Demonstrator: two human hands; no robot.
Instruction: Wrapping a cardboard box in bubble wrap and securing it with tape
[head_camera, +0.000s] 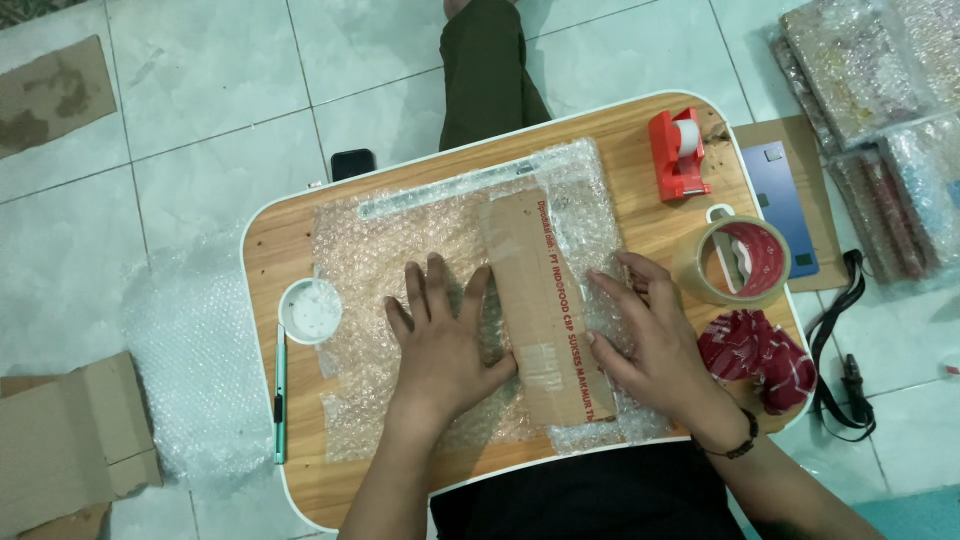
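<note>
Flat brown cardboard strip (545, 305) lies lengthwise on the bubble wrap (400, 250), which spreads clear and crinkled across the lap table.

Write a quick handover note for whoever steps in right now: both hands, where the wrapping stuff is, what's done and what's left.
Left hand: flat, palm down on the clear bubble wrap sheet, fingertips against the long brown cardboard-wrapped parcel.
Right hand: flat on the wrap at the parcel's right edge. Neither hand grips anything.
Parcel lies on the wrap, on the small wooden lap table.
Done: wrap spread, parcel laid on it.
Left: wrap looks not yet closed or taped over the parcel.
Within reach: brown packing tape roll and red tape dispenser on the right, green utility knife at the left edge.
</note>
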